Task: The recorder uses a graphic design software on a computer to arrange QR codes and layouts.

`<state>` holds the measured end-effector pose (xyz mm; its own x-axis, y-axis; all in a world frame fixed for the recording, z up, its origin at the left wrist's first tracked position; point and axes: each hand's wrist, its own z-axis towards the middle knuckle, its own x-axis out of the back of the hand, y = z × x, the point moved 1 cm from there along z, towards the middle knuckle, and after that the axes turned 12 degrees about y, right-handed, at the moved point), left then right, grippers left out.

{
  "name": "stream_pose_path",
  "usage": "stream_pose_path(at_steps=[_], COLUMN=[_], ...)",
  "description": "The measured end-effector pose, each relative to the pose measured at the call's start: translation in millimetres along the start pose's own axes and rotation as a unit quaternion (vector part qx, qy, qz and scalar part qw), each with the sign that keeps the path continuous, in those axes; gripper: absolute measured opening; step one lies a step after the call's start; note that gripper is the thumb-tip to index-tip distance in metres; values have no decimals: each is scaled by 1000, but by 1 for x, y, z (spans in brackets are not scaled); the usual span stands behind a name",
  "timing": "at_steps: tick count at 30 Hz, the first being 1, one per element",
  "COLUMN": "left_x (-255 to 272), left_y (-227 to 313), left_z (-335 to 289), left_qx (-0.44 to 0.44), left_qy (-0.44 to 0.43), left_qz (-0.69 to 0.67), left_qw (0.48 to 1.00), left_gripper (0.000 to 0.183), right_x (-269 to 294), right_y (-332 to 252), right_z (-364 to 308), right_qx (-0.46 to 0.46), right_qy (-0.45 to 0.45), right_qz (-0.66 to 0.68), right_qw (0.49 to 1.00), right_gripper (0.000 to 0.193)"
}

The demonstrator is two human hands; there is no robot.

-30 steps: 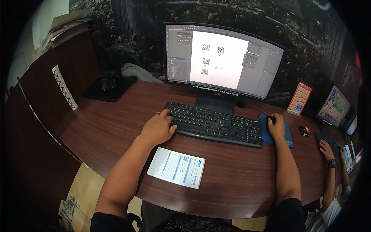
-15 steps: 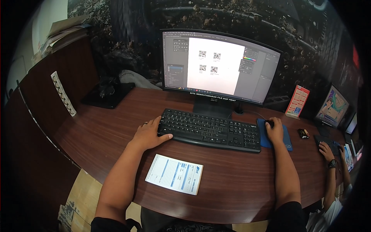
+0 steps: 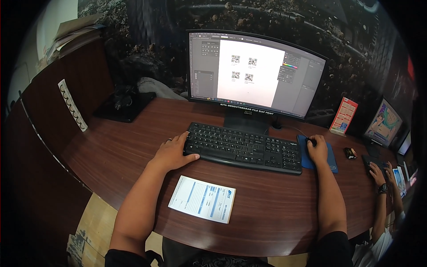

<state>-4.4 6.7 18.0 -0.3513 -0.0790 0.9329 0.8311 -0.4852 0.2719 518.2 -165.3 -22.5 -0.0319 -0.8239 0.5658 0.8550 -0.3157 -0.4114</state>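
My left hand (image 3: 172, 152) lies at the left end of the black keyboard (image 3: 242, 150), its fingertips on the leftmost keys and its thumb stretched along the front edge. That hand is open, with a ring on one finger. Over a dark computer mouse (image 3: 313, 141) my right hand (image 3: 318, 152) is curled, covering most of it, on a blue mouse pad (image 3: 331, 162). Behind the keyboard, a wide black monitor (image 3: 251, 71) shows a white page with several square codes between grey panels. A pad of printed forms (image 3: 203, 199), white and blue, rests in front of the keyboard.
At the right stand a red desk calendar (image 3: 344, 116), a small dark box (image 3: 350, 153) and a second monitor (image 3: 383, 120). Another person's hands (image 3: 378, 172) are at a keyboard there. A black stand (image 3: 126, 109) sits back left; stacked papers (image 3: 75, 38) lie on the cabinet.
The view has shifted slightly. On the screen, a panel at the lower left looks different. The other person's far hand has lifted a little. My hands keep their places.
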Motion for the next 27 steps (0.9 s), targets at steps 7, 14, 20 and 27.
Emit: stream_pose_path(at_steps=[7,14,20,27], left_x=[-1,-1,-2,1], left_y=[-2,-1,-4,-1], left_z=[-2,-1,-2,-3], left_qx=[-7,-7,-6,-4], left_qy=[5,7,7,4], left_qz=[-4,-4,-8,-11], left_qw=[1000,1000,1000,1000], left_gripper=[102,101,100,99], right_x=[-2,-1,0,2], right_y=[0,2,-7,-6], right_z=[1,2,-1,-2], right_qx=[9,21,16,-7], right_qy=[-1,6,43,12], right_qz=[28,25,36,7], right_qw=[1000,999,998,1000], right_gripper=[22,23,23,21])
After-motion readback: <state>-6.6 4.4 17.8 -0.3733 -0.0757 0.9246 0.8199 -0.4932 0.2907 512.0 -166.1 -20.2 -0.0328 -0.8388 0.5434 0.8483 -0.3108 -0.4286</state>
